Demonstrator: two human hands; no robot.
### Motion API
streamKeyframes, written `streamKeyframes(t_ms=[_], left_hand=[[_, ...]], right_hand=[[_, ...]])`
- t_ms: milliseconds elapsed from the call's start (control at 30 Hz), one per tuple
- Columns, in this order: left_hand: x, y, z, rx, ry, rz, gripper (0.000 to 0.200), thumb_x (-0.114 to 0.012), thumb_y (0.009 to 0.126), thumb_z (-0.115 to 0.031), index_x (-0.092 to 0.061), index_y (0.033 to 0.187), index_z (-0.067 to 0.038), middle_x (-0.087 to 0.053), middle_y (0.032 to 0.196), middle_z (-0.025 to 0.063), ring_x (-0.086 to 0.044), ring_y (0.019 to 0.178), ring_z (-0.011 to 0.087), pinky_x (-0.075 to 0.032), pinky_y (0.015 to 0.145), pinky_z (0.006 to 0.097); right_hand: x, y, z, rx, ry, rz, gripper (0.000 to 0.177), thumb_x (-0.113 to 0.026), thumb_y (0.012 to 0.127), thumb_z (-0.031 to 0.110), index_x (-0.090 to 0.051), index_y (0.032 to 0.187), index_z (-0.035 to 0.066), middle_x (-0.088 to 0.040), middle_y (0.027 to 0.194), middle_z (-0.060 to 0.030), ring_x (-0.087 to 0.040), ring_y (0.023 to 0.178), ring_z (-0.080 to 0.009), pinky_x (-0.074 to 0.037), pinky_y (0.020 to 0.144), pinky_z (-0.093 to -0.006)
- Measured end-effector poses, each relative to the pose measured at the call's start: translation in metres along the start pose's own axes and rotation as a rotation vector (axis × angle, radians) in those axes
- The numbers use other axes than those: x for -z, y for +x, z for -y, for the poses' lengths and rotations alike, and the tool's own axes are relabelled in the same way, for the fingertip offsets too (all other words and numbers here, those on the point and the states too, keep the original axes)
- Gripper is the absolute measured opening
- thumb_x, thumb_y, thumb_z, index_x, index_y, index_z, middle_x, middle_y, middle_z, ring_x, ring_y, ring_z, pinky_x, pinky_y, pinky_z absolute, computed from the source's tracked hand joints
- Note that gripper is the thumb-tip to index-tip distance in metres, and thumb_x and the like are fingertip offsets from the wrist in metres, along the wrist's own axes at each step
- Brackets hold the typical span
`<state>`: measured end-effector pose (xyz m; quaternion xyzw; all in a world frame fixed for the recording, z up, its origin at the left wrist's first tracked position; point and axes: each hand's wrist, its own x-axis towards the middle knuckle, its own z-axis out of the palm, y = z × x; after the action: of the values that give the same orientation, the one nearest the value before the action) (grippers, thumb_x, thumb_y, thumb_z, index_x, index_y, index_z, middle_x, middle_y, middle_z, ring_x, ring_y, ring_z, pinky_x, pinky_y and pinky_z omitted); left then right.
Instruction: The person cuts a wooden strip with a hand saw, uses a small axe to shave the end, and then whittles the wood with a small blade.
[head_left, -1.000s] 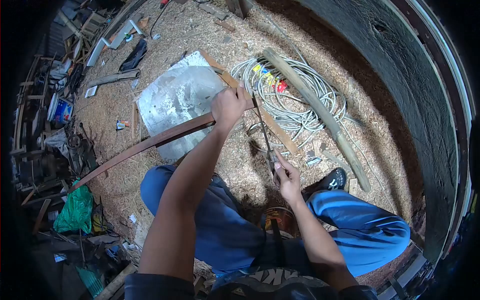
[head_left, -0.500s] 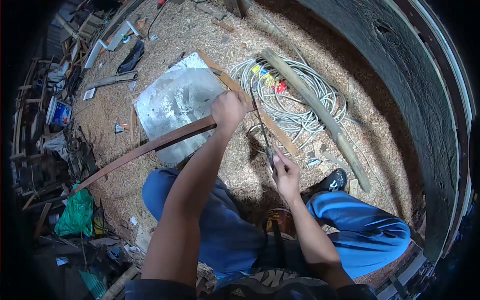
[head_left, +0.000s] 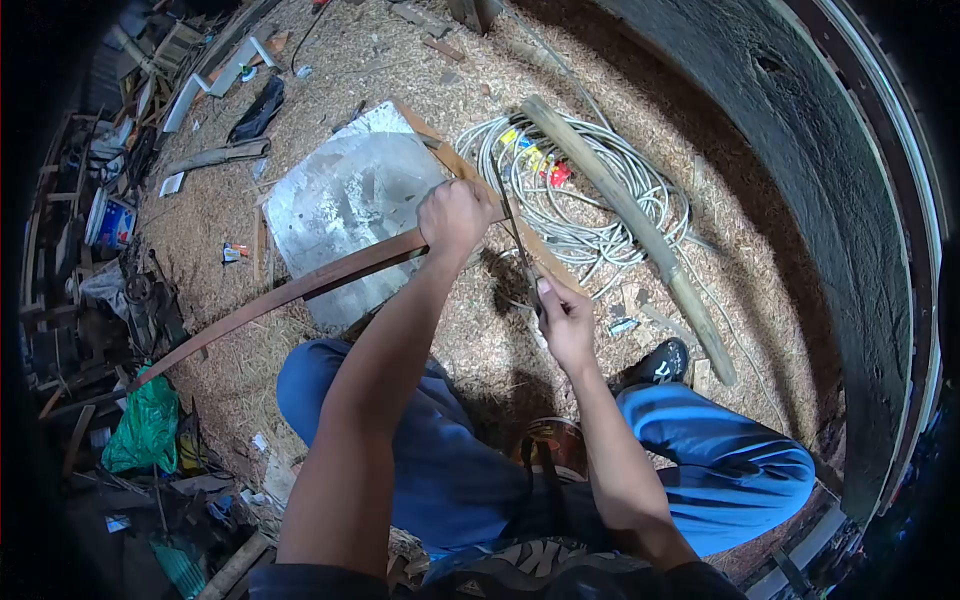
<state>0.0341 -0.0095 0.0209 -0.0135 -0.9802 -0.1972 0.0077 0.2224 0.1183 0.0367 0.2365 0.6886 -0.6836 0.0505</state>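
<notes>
green bag [head_left: 145, 430] slumped at the left edge of the floor [head_left: 400, 60], among dark scrap and clutter.

long wooden strip [head_left: 300, 288]: thin, flat, reddish-brown, bent in a shallow arc. it runs from the left clutter up to the middle of the floor and is held clear of the ground. the face looks smooth and even along its whole length.

behind it lies a metal sheet [head_left: 340, 200], dull grey, scuffed and roughly square, flat on the shavings.

left hand [head_left: 455, 215]: closed in a full fist around the strip close to its right end, knuckles up, arm straight out.

thin tool [head_left: 515, 235]: a narrow dark blade or rod. its far end sits at the strip just beside the left fist. whether it is a file or a saw cannot be told.

right hand [head_left: 565, 322]: fingers pinched shut on the tool's near end, just right of the left forearm.

progress, as a judgement: the strip seems already thinned and curved, and work on its right end seems under way. no finished cut or notch can be seen there.

further right is a cable coil [head_left: 590, 210] of pale grey loops with yellow and red tags. a wooden pole [head_left: 640, 230], rough and pale, lies diagonally over it.

a black shoe [head_left: 660, 362] and blue trousers [head_left: 740, 470] show at the near edge. pale wood shavings cover the whole floor. a dark curved wall [head_left: 800, 150] stands along the right edge.
</notes>
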Motion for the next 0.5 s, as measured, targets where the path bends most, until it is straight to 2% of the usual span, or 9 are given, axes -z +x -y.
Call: streamKeyframes(t_ms=[67, 100, 167, 200, 267, 300, 367, 500], left_hand=[[0.001, 0.0, -0.001, 0.021, -0.003, -0.005, 0.028, -0.06, 0.087, -0.028, -0.075, 0.079, -0.005, -0.07, 0.08, 0.0241, -0.069, 0.077, 0.0413, -0.055, 0.076, 0.0496], [0.0, -0.001, 0.001, 0.026, -0.005, -0.008, 0.028, -0.06, 0.087, -0.028, -0.075, 0.079, -0.005, -0.07, 0.08, 0.0241, -0.069, 0.077, 0.0413, -0.055, 0.076, 0.0496], [-0.002, 0.004, 0.001, 0.049, 0.02, -0.008, 0.027, -0.061, 0.086, -0.028, -0.075, 0.08, -0.007, -0.07, 0.081, 0.0236, -0.069, 0.078, 0.041, -0.055, 0.077, 0.0492], [-0.001, 0.005, -0.002, 0.054, 0.014, -0.011, 0.027, -0.061, 0.086, -0.028, -0.075, 0.08, -0.007, -0.07, 0.081, 0.0236, -0.069, 0.078, 0.041, -0.055, 0.077, 0.0492], [0.003, 0.005, -0.002, 0.055, 0.017, 0.011, 0.026, -0.061, 0.085, -0.028, -0.076, 0.081, -0.007, -0.07, 0.082, 0.0231, -0.069, 0.078, 0.0406, -0.055, 0.076, 0.0489], [0.001, 0.007, 0.0, 0.053, 0.018, 0.01, 0.026, -0.061, 0.085, -0.028, -0.076, 0.081, -0.007, -0.07, 0.082, 0.0231, -0.069, 0.078, 0.0406, -0.055, 0.076, 0.0489], [-0.006, 0.005, 0.003, 0.02, 0.008, 0.0, 0.026, -0.061, 0.085, -0.027, -0.076, 0.08, -0.006, -0.07, 0.082, 0.0225, -0.069, 0.078, 0.0403, -0.055, 0.076, 0.0485], [-0.002, 0.002, 0.002, -0.001, 0.015, 0.002, 0.025, -0.061, 0.085, -0.026, -0.076, 0.08, -0.006, -0.071, 0.082, 0.0217, -0.069, 0.078, 0.0401, -0.055, 0.075, 0.0482]], right_hand=[[-0.007, -0.006, -0.008, -0.092, 0.212, -0.033, 0.036, -0.057, 0.102, 0.023, -0.06, 0.135, 0.008, -0.049, 0.068, 0.007, -0.04, 0.058, -0.0036, -0.035, 0.054, -0.0222], [-0.006, -0.018, -0.029, -0.091, 0.208, -0.029, 0.036, -0.057, 0.102, 0.023, -0.06, 0.135, 0.008, -0.049, 0.068, 0.007, -0.04, 0.058, -0.0036, -0.035, 0.054, -0.0222], [-0.001, -0.044, -0.08, 0.118, -0.02, -0.123, 0.036, -0.058, 0.101, 0.022, -0.061, 0.134, 0.007, -0.051, 0.069, 0.0071, -0.04, 0.058, -0.0029, -0.035, 0.052, -0.0221], [0.003, -0.047, -0.074, 0.12, -0.027, -0.12, 0.036, -0.058, 0.101, 0.022, -0.061, 0.134, 0.007, -0.051, 0.069, 0.0071, -0.04, 0.058, -0.0029, -0.035, 0.052, -0.0221], [0.007, -0.054, -0.058, -0.125, 0.229, -0.088, 0.035, -0.06, 0.1, 0.021, -0.062, 0.132, 0.006, -0.052, 0.069, 0.0075, -0.038, 0.057, -0.002, -0.032, 0.051, -0.0213], [0.008, -0.05, -0.063, -0.123, 0.231, -0.088, 0.035, -0.06, 0.1, 0.021, -0.062, 0.132, 0.006, -0.052, 0.069, 0.0075, -0.038, 0.057, -0.002, -0.032, 0.051, -0.0213], [0.013, -0.042, -0.073, -0.068, 0.042, -0.037, 0.034, -0.06, 0.1, 0.019, -0.063, 0.132, 0.008, -0.048, 0.067, 0.0088, -0.037, 0.055, -0.0013, -0.029, 0.049, -0.021], [0.005, -0.054, -0.055, -0.121, 0.239, -0.1, 0.035, -0.058, 0.101, 0.016, -0.061, 0.135, 0.008, -0.04, 0.062, 0.0104, -0.034, 0.052, -0.0016, -0.028, 0.05, -0.0202]])
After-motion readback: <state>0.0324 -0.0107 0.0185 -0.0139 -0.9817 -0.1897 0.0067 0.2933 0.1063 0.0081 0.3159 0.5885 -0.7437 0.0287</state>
